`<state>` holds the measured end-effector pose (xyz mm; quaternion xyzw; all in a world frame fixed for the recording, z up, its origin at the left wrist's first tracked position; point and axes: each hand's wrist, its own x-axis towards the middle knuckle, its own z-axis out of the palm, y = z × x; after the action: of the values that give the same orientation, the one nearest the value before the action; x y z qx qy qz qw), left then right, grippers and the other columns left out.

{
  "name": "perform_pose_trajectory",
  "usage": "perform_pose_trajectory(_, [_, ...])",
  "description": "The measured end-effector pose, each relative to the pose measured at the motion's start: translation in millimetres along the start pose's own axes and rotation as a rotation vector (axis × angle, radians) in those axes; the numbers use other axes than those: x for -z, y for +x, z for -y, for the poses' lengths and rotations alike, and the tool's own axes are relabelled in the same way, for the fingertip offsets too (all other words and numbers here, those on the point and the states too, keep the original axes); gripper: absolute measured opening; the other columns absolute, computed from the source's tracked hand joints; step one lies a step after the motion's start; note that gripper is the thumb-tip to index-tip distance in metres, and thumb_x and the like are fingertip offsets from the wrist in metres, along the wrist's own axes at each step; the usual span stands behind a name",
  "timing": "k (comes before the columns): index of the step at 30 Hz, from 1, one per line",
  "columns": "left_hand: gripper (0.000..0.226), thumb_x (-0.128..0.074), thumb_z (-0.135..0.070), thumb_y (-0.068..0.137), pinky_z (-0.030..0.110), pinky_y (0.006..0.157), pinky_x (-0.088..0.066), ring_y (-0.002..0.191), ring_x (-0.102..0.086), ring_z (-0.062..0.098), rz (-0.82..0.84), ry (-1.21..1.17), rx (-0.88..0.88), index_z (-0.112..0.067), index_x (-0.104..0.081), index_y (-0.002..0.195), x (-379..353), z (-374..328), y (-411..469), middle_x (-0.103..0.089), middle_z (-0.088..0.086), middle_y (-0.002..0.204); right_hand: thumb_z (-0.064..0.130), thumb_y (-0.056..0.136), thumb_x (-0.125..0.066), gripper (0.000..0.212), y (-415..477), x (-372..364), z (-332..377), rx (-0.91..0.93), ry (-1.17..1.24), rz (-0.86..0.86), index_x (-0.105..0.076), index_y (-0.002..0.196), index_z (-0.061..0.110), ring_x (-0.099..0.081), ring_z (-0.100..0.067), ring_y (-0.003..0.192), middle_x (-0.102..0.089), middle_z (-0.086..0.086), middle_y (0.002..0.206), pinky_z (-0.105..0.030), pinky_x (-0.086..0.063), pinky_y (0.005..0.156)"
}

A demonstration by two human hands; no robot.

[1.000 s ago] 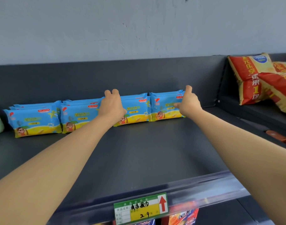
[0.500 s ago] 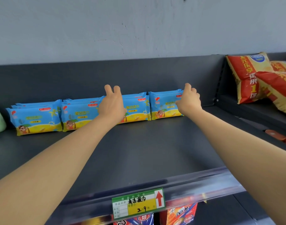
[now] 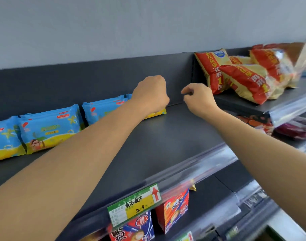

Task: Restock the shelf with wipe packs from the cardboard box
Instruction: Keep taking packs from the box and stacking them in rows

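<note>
Several glossy, pillowy wipe packs (image 3: pixel 48 129) line the matte shelf (image 3: pixel 166 140).

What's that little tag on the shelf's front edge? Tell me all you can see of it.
The price tag is a small card, seemingly paper: green border, white grid at left, yellow field with dark handwritten characters and "2 9", and a red upward arrow at right. It sits slanted, held in the clear plastic strip along the front edge of the dark shelf. Nothing else touches it.
</note>
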<state>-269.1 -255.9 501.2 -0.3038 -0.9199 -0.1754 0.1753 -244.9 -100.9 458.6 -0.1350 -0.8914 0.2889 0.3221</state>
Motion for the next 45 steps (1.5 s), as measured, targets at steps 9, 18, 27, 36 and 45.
perform_pose_trajectory(9, [0.014,-0.063,-0.019,0.083,0.033,0.066,-0.046,0.084,-0.063,0.029,0.370,-0.287,-0.491,-0.007,-0.059,0.078,-66,-155,-54,-0.064,0.007,0.082,0.006,0.081,-0.052,0.028,-138,113,-80,-0.379,-0.234,-0.284,-0.073,0.098,0.012,-0.062,-0.024,0.100,-0.072,-0.009,0.102,-0.027,-0.044,0.083])
perform_pose_trajectory(18, [0.021,-0.070,-0.019,0.081,0.035,0.075,-0.055,0.087,-0.068,0.026,0.800,-0.286,-0.534,-0.004,-0.070,0.095,-171,-228,-133,-0.072,0.010,0.094,-0.003,0.085,-0.046,0.033,-284,140,-195,-0.856,-0.300,-0.103,-0.071,0.104,0.007,-0.062,-0.026,0.103,-0.069,-0.012,0.110,-0.026,-0.047,0.087])
perform_pose_trajectory(27, [0.024,-0.067,-0.013,0.082,0.035,0.079,-0.056,0.090,-0.069,0.028,1.053,-0.183,-0.342,-0.001,-0.068,0.103,-310,-261,-183,-0.071,0.013,0.098,0.004,0.086,-0.051,0.027,-351,108,-320,-1.016,-0.271,0.328,-0.069,0.105,0.005,-0.061,-0.032,0.108,-0.068,-0.016,0.113,-0.035,-0.050,0.091])
perform_pose_trajectory(36, [0.008,-0.063,-0.010,0.086,0.031,0.056,-0.049,0.059,-0.056,0.026,1.350,-0.163,-0.126,-0.006,-0.058,0.082,-458,-273,-252,-0.058,0.013,0.072,0.006,0.092,-0.045,0.031,-413,69,-420,-1.069,-0.278,0.706,-0.062,0.117,-0.002,-0.058,-0.034,0.112,-0.062,-0.017,0.121,-0.039,-0.049,0.095])
perform_pose_trajectory(45, [0.012,-0.060,-0.013,0.090,0.034,0.064,-0.044,0.082,-0.054,0.028,1.416,-0.137,0.111,-0.004,-0.053,0.088,-558,-255,-302,-0.050,0.009,0.072,0.011,0.094,-0.049,0.046,-446,13,-504,-1.166,-0.230,0.848,-0.036,0.137,0.001,-0.047,-0.032,0.124,-0.045,-0.018,0.136,-0.035,-0.039,0.103])
